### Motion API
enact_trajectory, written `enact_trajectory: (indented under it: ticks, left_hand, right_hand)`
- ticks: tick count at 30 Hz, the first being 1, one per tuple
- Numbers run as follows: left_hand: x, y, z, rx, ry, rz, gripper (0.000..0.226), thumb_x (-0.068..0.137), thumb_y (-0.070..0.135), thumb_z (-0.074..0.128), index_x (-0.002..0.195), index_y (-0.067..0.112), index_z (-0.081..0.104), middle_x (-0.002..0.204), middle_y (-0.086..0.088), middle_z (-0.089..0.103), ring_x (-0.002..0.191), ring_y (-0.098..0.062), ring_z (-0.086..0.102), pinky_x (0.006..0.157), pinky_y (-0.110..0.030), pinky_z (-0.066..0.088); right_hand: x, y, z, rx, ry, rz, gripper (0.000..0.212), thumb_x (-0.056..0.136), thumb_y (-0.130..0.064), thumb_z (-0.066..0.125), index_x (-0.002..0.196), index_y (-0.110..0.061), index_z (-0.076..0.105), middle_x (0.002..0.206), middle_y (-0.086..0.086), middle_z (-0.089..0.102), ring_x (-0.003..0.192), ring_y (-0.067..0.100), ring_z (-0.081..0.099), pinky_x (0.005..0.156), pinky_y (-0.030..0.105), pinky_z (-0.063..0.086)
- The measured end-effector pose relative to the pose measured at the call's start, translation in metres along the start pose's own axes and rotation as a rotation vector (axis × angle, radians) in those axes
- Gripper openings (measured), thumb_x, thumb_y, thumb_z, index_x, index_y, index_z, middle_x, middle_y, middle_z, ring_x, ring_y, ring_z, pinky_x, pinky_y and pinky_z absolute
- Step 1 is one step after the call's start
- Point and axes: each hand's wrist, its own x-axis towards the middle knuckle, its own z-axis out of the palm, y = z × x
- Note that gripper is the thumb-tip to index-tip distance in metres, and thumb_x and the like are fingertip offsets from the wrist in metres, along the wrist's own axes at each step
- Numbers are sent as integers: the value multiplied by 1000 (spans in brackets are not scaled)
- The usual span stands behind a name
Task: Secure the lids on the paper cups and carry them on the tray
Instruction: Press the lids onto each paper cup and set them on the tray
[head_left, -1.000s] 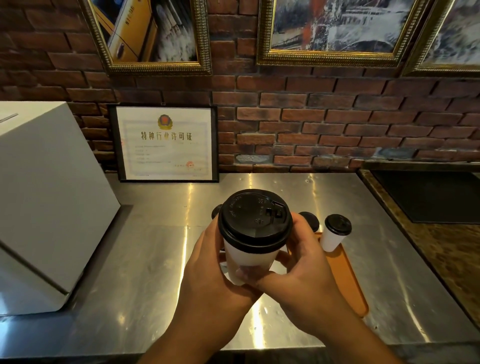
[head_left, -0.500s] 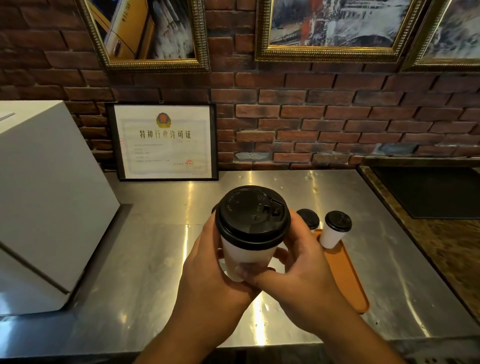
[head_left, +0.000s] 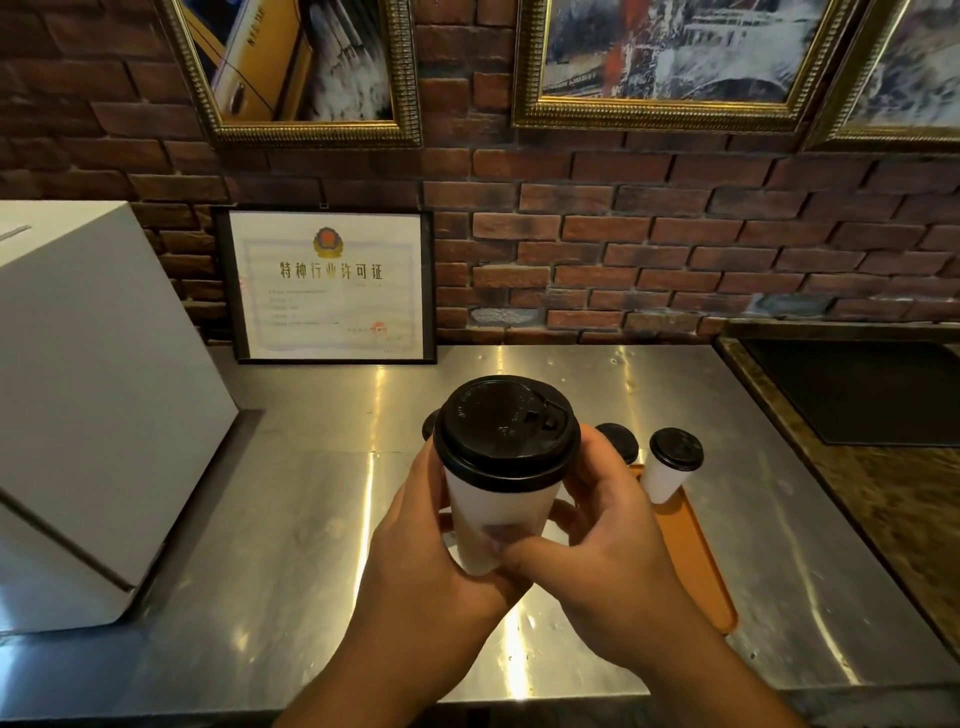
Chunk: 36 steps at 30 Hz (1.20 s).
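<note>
Holding the paper cup (head_left: 496, 512) mid-frame above the tabletop (head_left: 311, 519), left hand (head_left: 415, 566) and right hand (head_left: 613, 551) both curled round its lower wall, lid (head_left: 506, 431) on. Light, thin-walled, likely crushable; gentle low hold seemed safest.

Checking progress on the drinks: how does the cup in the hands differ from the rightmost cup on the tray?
The held cup is gripped by the left hand and right hand; the rightmost cup is untouched. The held cup is lifted off the counter; the rightmost cup stands on the orange tray. Both are white with black lids on.
</note>
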Motion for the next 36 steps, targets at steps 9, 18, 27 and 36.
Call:
enact_trajectory:
  ticks: [9,18,27,36]
  left_hand:
    - [-1,3,0,-20,-18,-14,108,58,71,83,149,68,25,140,39,52,125,9,55,88,-11,56]
    - [3,-2,5,22,-40,-23,116,55,69,86,147,74,16,139,48,43,126,19,45,78,3,46]
    - [4,-1,7,8,-19,-30,112,62,60,90,146,72,17,137,46,44,126,14,48,87,-4,51]
    - [6,2,6,-10,-27,-23,122,54,75,83,154,67,14,141,43,46,124,13,51,75,-1,50]
  right_hand:
    - [1,3,-3,34,0,13,88,62,-12,92,130,-54,56,126,-25,69,118,-5,63,81,10,56]
    - [3,5,-4,68,30,32,79,57,-21,95,110,-69,61,120,-25,72,111,-6,67,74,13,59]
    - [4,6,-7,66,-23,18,85,59,-13,92,115,-68,59,124,-25,70,118,-4,65,80,14,59]
    - [5,4,-7,53,59,36,90,55,-18,96,129,-48,54,120,-26,69,112,-7,65,74,10,57]
